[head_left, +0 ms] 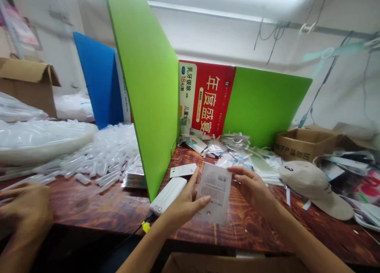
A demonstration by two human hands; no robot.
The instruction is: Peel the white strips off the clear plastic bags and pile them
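Over the front of the wooden table, a clear plastic bag with a printed card inside (214,190) is held up between my two hands. My left hand (190,203) grips its left side, thumb across the front and fingers behind. At the upper right edge, my right hand (247,182) pinches the bag between thumb and fingers. A white power bank (168,196) with a cable plugged in lies just left of my left hand. Behind it is a white card (183,170). Past my hands, bagged cards (234,142) are piled against the red printed panel (213,99).
A tall green board (145,79) divides the table. Left of it lie white plastic tubes (109,150), a stack of cards (135,174) and another person's hand (26,205). At right are a beige cap (314,188) and a cardboard box (305,144). Another box (237,263) sits below the front edge.
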